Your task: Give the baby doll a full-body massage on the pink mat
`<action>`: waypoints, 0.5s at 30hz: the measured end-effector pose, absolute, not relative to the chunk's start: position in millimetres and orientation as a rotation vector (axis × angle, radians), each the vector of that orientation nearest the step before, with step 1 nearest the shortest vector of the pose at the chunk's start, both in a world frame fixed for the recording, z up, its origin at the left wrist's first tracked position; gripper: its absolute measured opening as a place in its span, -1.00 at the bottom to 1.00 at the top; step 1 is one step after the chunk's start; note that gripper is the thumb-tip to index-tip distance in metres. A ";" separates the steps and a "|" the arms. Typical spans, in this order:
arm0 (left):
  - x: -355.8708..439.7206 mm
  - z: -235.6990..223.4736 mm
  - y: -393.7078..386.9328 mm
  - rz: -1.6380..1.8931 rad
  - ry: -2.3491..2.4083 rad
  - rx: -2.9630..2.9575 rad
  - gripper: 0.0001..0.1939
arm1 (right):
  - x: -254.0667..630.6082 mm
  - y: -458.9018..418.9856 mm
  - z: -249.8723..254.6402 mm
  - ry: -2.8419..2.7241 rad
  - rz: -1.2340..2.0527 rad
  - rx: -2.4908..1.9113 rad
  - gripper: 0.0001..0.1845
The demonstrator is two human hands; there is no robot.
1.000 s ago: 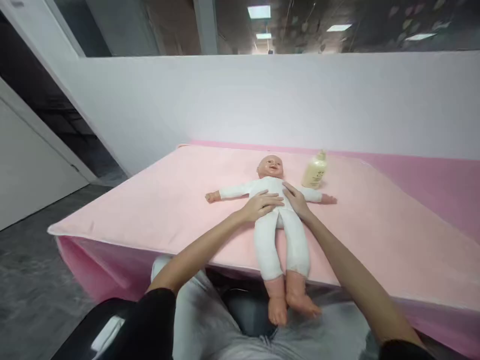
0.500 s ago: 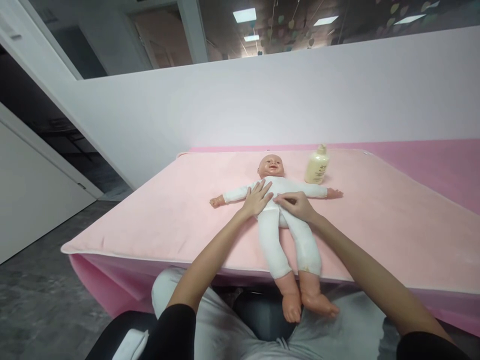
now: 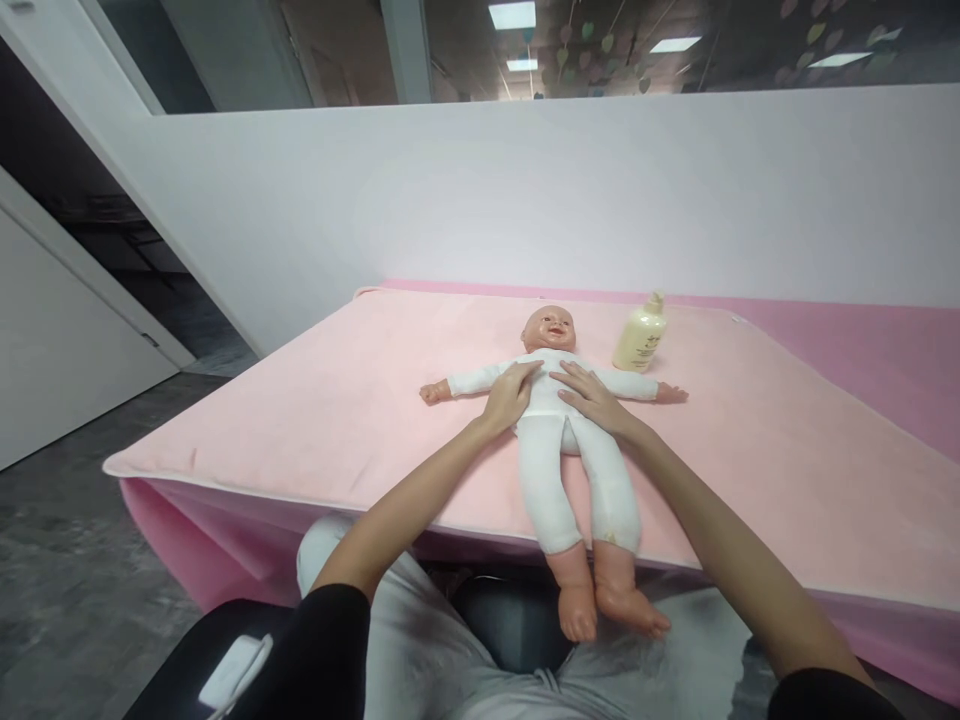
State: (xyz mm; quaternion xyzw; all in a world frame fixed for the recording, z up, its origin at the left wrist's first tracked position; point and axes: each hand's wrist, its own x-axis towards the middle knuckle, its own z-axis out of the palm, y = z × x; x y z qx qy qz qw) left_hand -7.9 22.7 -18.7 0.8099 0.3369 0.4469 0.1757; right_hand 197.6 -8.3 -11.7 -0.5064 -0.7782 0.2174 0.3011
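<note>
A baby doll (image 3: 541, 440) in a white cloth body lies face up, its head toward the wall and its feet past the front edge of the table. My left hand (image 3: 510, 395) rests on the left side of its torso, seen edge-on, fingers stretched toward the middle of the chest and close together. Across the other side of the chest lies my right hand (image 3: 592, 400), flat with the fingers spread. Neither hand holds anything. Beyond the doll's arm on the right stands a pale yellow pump bottle (image 3: 640, 335).
A pink padded mat (image 3: 315, 410) covers the table, over a brighter pink cloth (image 3: 900, 370). Behind it rises a white wall (image 3: 480, 200) with windows above. On the lower left, a white device with a cable (image 3: 231, 670) lies on a black surface.
My left hand has turned from flat and spread to edge-on. My right hand has gone from curled fingers to spread flat on the chest. The camera view has shifted slightly.
</note>
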 end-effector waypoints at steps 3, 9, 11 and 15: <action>-2.6 -10.0 1.8 1.134 0.622 2.362 -0.67 | 205.2 2.8 -22.7 -1.962 0.575 -1.412 -0.32; 2.3 5.1 -11.6 0.622 0.460 2.566 -0.62 | 210.6 14.2 -38.5 -1.678 0.668 -1.324 -0.27; 0.6 8.2 -6.1 0.532 0.578 2.614 -0.58 | 210.0 13.8 -39.6 -1.605 0.678 -1.294 -0.28; -2.0 8.2 7.5 0.473 0.880 2.598 -0.50 | 209.3 13.1 -39.7 -1.530 0.658 -1.265 -0.34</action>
